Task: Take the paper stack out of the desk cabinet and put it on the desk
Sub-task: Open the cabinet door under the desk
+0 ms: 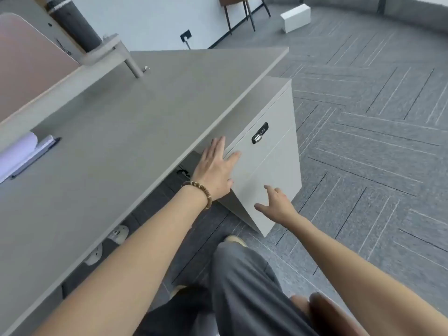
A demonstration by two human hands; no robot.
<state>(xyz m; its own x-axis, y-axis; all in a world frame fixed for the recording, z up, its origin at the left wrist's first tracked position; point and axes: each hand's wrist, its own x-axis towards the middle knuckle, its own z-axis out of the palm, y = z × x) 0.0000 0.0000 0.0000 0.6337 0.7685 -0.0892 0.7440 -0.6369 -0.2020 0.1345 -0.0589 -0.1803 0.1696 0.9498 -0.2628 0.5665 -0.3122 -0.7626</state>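
Note:
A pale grey desk cabinet (274, 166) stands under the right end of the grey desk (121, 132). Its front is closed and carries a black combination lock (260, 133). My left hand (217, 170), with a bead bracelet on the wrist, lies flat with fingers spread on the cabinet's upper left front edge, just below the desk edge. My right hand (276, 204) hovers with fingers apart at the lower part of the cabinet front, holding nothing. No paper stack from the cabinet is visible; its inside is hidden.
White papers with a pen (26, 154) lie at the desk's left edge. A pink divider panel (29, 66) and a small raised shelf (106, 52) stand at the back. My leg in grey trousers (247, 282) is below. Grey carpet spreads to the right, with a white box (295, 18) and chair legs far off.

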